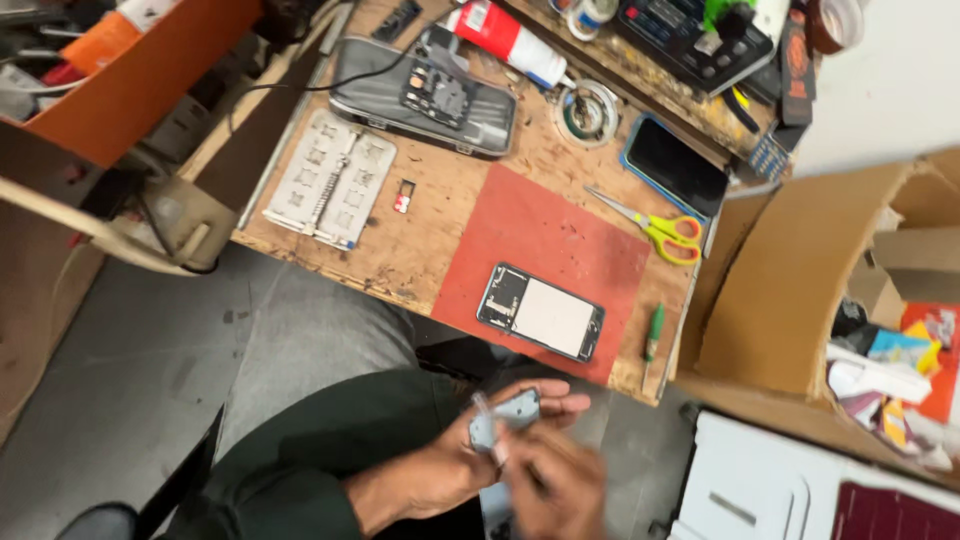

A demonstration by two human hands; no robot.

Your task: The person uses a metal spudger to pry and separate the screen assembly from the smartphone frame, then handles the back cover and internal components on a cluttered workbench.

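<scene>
Head view: small grey part worked loose in the lap, opened phone waiting on the mat

Head camera looks down past a cluttered wooden surface (420, 240) to the person's lap, where both hands meet below its near edge. The left hand (460, 455) is clasped around a small pale grey part (508, 415), thumb and fingers pinching its edges and tipping it up toward the camera. The right hand (555, 485) is blurred with motion; it lies against the lower side of the same part, but whether it grips the part or a fine tool cannot be told.

An opened phone (540, 312) lies flat on a red mat (560, 235), its inner board and a white panel exposed, well apart from the hands. Yellow-handled scissors (655, 228) rest at the mat's far right corner, and a green-handled tool (654, 332) lies just beside the mat near the surface's right edge. Farther back sit a second opened device (425, 95), a pale metal fixture plate (332, 180), a dark phone in a blue case (675, 165) and a red-and-white tube (505, 40). An open cardboard box (790, 280) stands to the right.

By the look of it, the work in hand is the handling of one loose part away from the phone, perhaps peeling or cleaning it. Any next move would call for a steady pinch on the part's thin edges and a short carry up to the mat.
</scene>
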